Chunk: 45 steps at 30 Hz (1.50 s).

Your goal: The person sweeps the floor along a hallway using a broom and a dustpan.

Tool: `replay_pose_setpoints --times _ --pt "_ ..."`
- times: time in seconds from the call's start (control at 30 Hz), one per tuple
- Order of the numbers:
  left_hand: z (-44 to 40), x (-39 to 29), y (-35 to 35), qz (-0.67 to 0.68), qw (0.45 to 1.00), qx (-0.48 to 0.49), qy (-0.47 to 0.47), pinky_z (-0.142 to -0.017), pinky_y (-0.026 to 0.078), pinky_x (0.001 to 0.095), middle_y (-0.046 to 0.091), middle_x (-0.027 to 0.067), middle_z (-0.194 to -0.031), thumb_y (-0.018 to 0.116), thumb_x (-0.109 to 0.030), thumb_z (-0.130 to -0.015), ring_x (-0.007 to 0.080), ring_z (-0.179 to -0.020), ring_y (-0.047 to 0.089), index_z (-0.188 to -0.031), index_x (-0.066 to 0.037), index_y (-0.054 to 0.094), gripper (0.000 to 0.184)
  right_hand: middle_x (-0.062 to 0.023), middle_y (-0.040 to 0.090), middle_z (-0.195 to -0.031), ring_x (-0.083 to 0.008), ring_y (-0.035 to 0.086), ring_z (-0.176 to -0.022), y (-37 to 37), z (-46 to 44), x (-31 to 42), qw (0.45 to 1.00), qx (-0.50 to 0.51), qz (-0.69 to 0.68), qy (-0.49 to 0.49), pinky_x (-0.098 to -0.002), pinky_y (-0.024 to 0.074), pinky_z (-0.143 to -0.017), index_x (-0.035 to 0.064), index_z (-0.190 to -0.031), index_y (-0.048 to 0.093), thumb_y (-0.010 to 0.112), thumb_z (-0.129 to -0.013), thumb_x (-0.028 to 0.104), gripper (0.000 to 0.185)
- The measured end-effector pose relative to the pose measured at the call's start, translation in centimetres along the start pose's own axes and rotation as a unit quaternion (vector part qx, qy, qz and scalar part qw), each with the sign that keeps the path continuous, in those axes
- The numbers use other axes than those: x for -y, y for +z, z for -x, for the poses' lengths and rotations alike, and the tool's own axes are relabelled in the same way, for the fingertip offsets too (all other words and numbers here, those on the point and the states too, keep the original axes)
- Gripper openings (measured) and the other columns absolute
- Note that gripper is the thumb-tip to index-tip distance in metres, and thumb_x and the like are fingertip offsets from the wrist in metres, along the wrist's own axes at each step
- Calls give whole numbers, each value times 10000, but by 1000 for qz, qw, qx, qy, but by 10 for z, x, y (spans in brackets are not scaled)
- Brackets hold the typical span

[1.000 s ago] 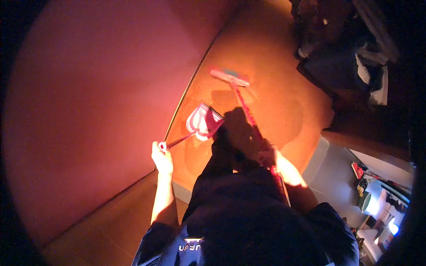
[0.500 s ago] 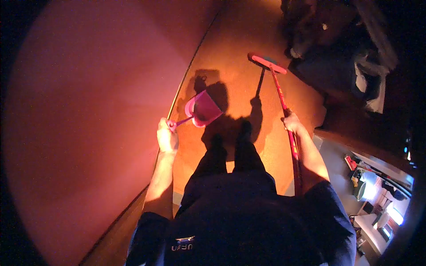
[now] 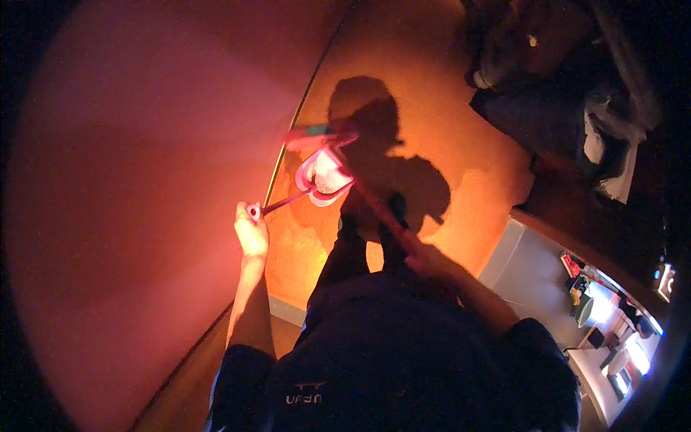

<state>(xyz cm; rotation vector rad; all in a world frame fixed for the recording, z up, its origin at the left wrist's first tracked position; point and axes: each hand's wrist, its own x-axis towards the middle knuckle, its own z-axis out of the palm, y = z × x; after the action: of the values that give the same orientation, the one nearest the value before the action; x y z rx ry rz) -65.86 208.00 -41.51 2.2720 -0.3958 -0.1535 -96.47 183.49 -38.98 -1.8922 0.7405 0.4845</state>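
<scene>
My left hand (image 3: 251,230) is closed around the end of the long handle of a pink dustpan (image 3: 328,177). The pan is lit brightly and its inside faces up toward me. In shadow near my legs, my right hand (image 3: 430,261) grips the pole of a red push broom (image 3: 381,209). The pole slants up and left, crossing the right edge of the dustpan. Smeared by motion, the broom head (image 3: 306,135) lies just beyond the pan, close to the wall's foot. Whether it touches the pan I cannot tell.
A wall (image 3: 144,165) lit red runs along my left, meeting the orange-lit floor (image 3: 461,173) at a dark line. Dark cloth-like items (image 3: 540,122) are heaped at the upper right. Beyond a grey floor strip (image 3: 515,259) at the right, a bright room holds a bucket (image 3: 584,311).
The broom head has swung from the upper right to the left, beside the dustpan. My right hand moved left and closer to my body; my left hand shifted slightly left.
</scene>
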Motion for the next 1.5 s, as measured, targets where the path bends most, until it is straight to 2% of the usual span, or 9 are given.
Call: replay_pose_setpoints --times 0.1,0.17,0.23,0.67,1.0,1.13,1.3,1.37,1.5 --pt "1 -10 -6 13 999 -4 -34 -523 345 214 342 47 -601 529 31 -800 98 -590 336 -740 -1 389 156 -32 512 -631 -119 423 -441 -58 -72 -124 979 -12 -154 133 -276 352 -395 122 -986 514 563 -795 240 230" --pt "0 -19 -8 10 999 -7 -32 -520 363 235 374 63 -589 532 8 -803 104 -582 352 -726 3 392 160 -150 554 -721 -225 544 -602 -109 -103 -128 980 -105 156 68 -359 448 -561 29 -820 518 558 -685 118 167" --pt "-1 -30 -11 10 1000 -5 -25 -517 380 256 406 79 -578 535 -14 -806 111 -575 368 -713 6 395 169 -155 578 -708 -215 551 -579 -127 -110 -129 970 -180 58 156 -346 443 -551 34 -627 538 569 -680 133 118" --pt "-36 -1 -22 -50 998 16 46 -529 435 299 528 163 -637 573 -91 -803 254 -547 527 -775 -16 438 157 -194 320 -1325 -334 401 -1157 88 5 37 982 173 -9 81 -399 337 -952 115 -1352 154 553 -703 246 773" --pt "-95 -75 7 -66 995 68 40 -568 438 310 529 155 -672 563 -76 -802 216 -606 529 -791 -19 453 124 -26 461 -534 -152 424 -387 -141 -94 -31 961 -126 -205 137 -299 393 -367 93 -839 521 519 -802 182 96" --pt "-94 -76 9 -86 994 68 17 -553 431 309 521 149 -657 557 -76 -805 214 -589 518 -791 -21 459 113 -45 492 -577 -151 471 -435 -134 -130 -160 965 -138 -71 210 -302 423 -385 20 -850 517 566 -762 123 144" --pt "-86 -83 4 -79 994 74 15 -542 420 304 507 144 -637 547 -65 -806 214 -567 496 -785 -17 461 100 -162 566 -843 -246 595 -675 -66 -23 20 964 37 -31 260 -372 497 -557 64 -1251 295 545 -694 113 613" --pt "-86 -76 7 -73 995 66 31 -550 429 303 507 148 -620 554 -58 -801 229 -552 495 -770 -14 450 117 -192 537 -1027 -287 550 -928 -26 7 -9 999 20 -20 26 -402 443 -804 77 -1265 302 537 -691 126 623" --pt "-86 -90 4 -90 992 89 3 -591 440 344 531 178 -687 552 -43 -787 301 -643 553 -785 -5 455 104 -163 509 -1108 -275 526 -969 -44 27 24 993 34 -115 -15 -397 438 -810 83 -1279 294 535 -682 109 644"
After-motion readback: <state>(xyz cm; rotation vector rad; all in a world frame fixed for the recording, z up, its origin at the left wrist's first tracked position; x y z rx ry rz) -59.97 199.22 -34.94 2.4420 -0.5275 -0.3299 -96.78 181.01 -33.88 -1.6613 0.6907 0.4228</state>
